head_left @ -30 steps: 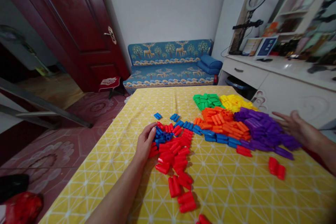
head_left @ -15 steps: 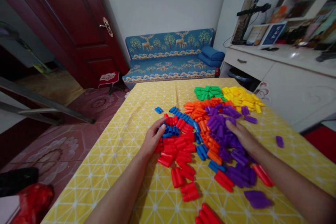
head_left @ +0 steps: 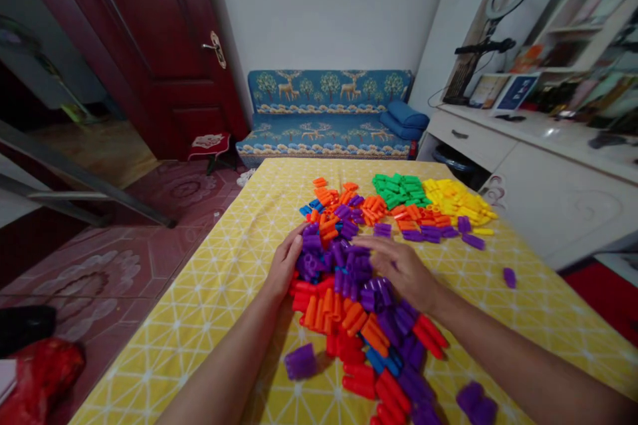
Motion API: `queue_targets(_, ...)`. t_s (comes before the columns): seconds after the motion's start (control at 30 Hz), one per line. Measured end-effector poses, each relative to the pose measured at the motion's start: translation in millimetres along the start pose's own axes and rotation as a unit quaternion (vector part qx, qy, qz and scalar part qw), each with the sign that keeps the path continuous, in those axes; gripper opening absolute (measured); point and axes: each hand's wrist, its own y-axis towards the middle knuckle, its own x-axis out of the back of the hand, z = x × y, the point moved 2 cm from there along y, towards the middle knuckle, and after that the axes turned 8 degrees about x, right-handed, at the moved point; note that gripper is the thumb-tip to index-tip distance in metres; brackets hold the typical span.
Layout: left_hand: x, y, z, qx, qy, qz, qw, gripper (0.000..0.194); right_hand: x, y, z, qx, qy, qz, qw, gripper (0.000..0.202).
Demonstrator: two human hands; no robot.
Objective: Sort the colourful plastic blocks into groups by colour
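A heap of small plastic tube-shaped pieces, many joined side by side, lies on the table. Purple pieces point(head_left: 343, 259) fill the middle between my hands, mixed with orange pieces point(head_left: 319, 311) and a few blue pieces point(head_left: 381, 360). Red pieces point(head_left: 359, 378) spread toward the near side. My left hand point(head_left: 286, 262) rests open against the heap's left edge, its fingertips partly hidden by the pieces. From the right, my right hand point(head_left: 401, 269) reaches over the purple pieces with its fingers stretched out, holding nothing that I can see.
Green pieces point(head_left: 399, 190) and yellow pieces point(head_left: 456, 201) form separate piles at the far right of the yellow patterned tablecloth point(head_left: 199, 319). A blue sofa point(head_left: 323, 136) stands beyond the table, and a white cabinet point(head_left: 553, 179) is on the right.
My right hand has swept leftward, pushing purple and orange pieces over the red and blue ones toward my left hand. My left hand has stayed nearly in place. The camera view has shifted slightly.
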Motion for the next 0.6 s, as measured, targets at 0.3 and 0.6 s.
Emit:
queue_targets(0.3,-0.7,6,-1,0.029,-0.012,-0.028,0.999,0.061,214,-39,-200,-0.261,-0.174,-0.285,0.906,0.053)
queue_targets(0.6,22.2,24,31,0.126,-0.094,-0.075,0.985,0.080,222,-33,-298,-0.395,0.132,-0.233,0.879,0.038)
